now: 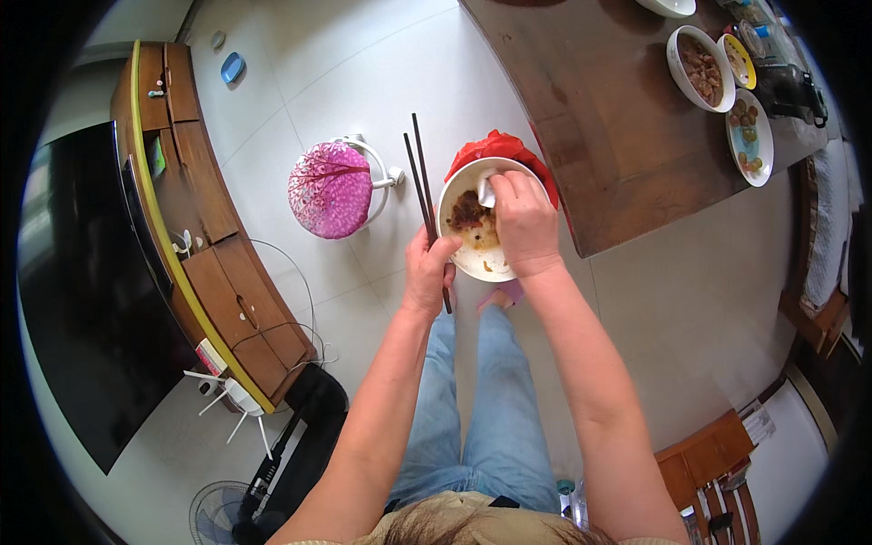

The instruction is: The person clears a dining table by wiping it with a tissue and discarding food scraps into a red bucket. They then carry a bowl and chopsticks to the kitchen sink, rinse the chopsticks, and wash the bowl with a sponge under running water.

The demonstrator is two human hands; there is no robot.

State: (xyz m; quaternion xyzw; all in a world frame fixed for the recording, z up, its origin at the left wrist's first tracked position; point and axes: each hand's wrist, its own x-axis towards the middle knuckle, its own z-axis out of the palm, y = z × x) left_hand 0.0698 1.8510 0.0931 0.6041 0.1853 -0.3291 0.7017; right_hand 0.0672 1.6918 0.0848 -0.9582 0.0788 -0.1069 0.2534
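My left hand (430, 268) grips the near left rim of a white bowl (492, 267) and also holds a pair of dark chopsticks (424, 178), which point away from me along the bowl's left side. Brown food residue and some liquid lie in the bowl. With its fingers pinched on a crumpled white tissue (486, 189), my right hand (528, 221) reaches over the bowl's right side. The tissue touches the inner wall near the far rim. Behind and partly beneath the bowl shows a red plastic bag (496, 145).
A wooden table (613, 136) at the right bears a bowl of meat (702, 71) and a plate of grapes (749, 139). A stool with a pink patterned cover (330, 191) stands left. Further left are a wooden cabinet (204, 177), loose cables and a fan (221, 511).
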